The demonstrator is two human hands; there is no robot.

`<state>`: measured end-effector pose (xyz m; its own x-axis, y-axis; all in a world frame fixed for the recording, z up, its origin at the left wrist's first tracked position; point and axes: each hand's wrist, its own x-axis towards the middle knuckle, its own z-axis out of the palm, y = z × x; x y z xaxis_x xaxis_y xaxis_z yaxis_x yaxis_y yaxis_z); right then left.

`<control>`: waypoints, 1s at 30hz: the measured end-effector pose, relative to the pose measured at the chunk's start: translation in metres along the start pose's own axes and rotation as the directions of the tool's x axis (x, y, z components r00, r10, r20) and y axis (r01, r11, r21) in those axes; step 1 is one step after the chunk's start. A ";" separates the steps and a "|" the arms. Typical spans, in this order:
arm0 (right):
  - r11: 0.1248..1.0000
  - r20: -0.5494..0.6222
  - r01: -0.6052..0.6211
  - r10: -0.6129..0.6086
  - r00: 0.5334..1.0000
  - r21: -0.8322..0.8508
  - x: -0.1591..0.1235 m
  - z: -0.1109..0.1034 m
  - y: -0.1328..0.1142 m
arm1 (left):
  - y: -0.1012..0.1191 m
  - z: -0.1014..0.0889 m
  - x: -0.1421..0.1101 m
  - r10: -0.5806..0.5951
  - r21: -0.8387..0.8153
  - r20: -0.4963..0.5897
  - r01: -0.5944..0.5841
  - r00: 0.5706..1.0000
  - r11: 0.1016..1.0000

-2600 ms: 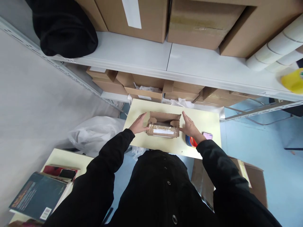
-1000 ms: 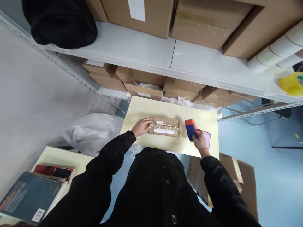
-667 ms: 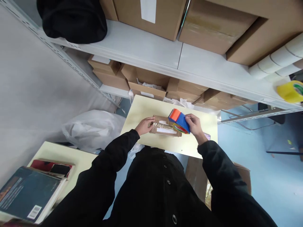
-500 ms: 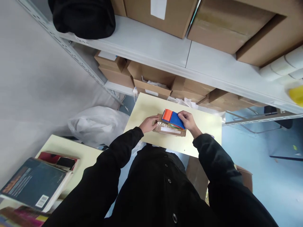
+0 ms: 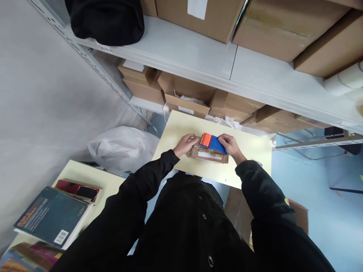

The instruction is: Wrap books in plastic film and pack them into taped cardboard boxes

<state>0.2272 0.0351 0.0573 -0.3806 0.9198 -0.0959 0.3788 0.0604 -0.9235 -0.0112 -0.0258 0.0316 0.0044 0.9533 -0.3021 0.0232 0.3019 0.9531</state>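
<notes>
Soft light brightens the tabletop, dimmer under the shelf; edges look stretched.

The tape dispenser is orange and blue, the carton brown.

worn kit is a plain matte black top with one row of small round buttons, shiny pale rims, down the front, loose creased left sleeve and right sleeve in matching black, left hand and right hand bare.
</notes>
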 end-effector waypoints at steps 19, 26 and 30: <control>0.933 0.072 0.058 -0.035 0.997 -0.354 0.008 -0.001 -0.021 | -0.001 -0.002 0.011 -0.091 0.101 -0.066 0.098 0.994 0.990; 0.910 0.085 0.069 -0.037 0.996 -0.408 0.005 -0.003 -0.024 | 0.000 -0.005 0.009 -0.163 0.082 -0.054 0.167 0.985 0.983; 0.909 0.077 0.053 -0.023 0.997 -0.413 0.001 -0.007 -0.023 | -0.001 -0.004 0.008 -0.171 0.096 -0.041 0.174 0.984 0.980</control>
<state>0.2235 0.0371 0.0811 -0.4528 0.8857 -0.1028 0.6724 0.2635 -0.6917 -0.0151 -0.0185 0.0288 -0.0403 0.8874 -0.4592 0.1191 0.4606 0.8796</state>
